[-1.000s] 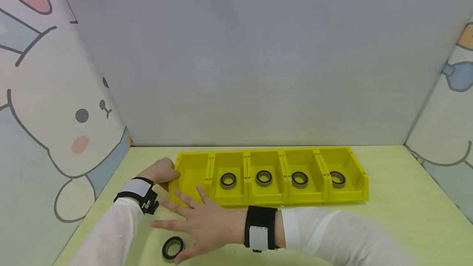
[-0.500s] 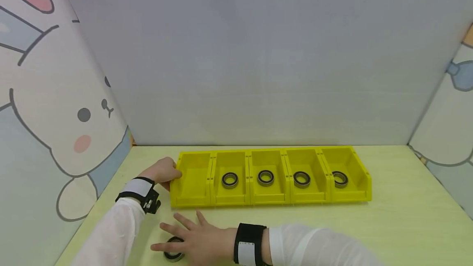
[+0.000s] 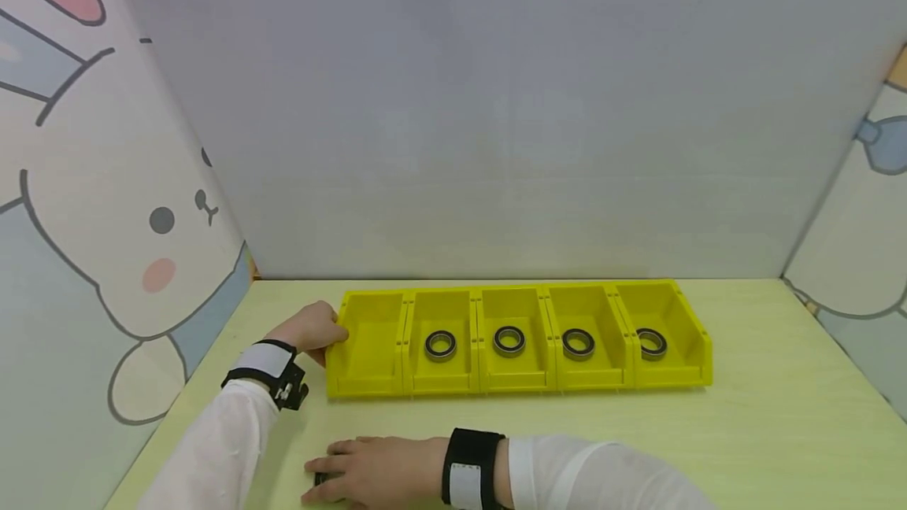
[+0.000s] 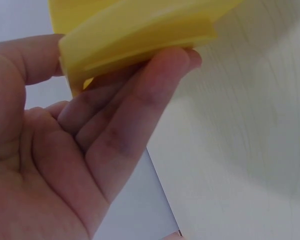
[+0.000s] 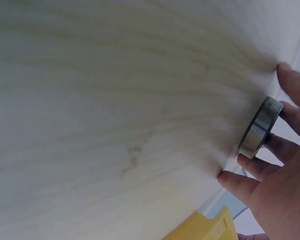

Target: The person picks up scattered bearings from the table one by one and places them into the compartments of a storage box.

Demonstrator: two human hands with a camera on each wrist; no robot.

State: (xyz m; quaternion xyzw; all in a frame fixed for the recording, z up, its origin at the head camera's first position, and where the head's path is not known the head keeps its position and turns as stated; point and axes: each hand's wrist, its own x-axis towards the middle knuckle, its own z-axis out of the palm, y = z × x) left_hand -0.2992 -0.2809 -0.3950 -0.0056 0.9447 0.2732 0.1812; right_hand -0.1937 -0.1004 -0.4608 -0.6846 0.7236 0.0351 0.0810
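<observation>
A row of joined yellow storage bins (image 3: 370,349) stands on the table. My left hand (image 3: 308,331) grips the outer wall of the leftmost bin, thumb on one side and fingers beneath the edge, as the left wrist view shows with the yellow wall (image 4: 135,45) between them. In front of the bins, my right hand (image 3: 386,469) is over a ball bearing, mostly covered in the head view. From the right wrist, the bearing (image 5: 261,127) shows its metal rim, with curled fingers and thumb around it close to the tabletop.
The leftmost bin holds nothing; each of the others has one bearing, such as the bearing (image 3: 441,345) in the second bin and the bearing (image 3: 651,344) in the rightmost. A pale wall (image 3: 510,124) rises behind the table (image 3: 772,408), with printed side panels (image 3: 106,203).
My right hand has drawn back toward the front of the table, and its spread fingers have come together around the bearing. The left hand keeps its grip on the bin.
</observation>
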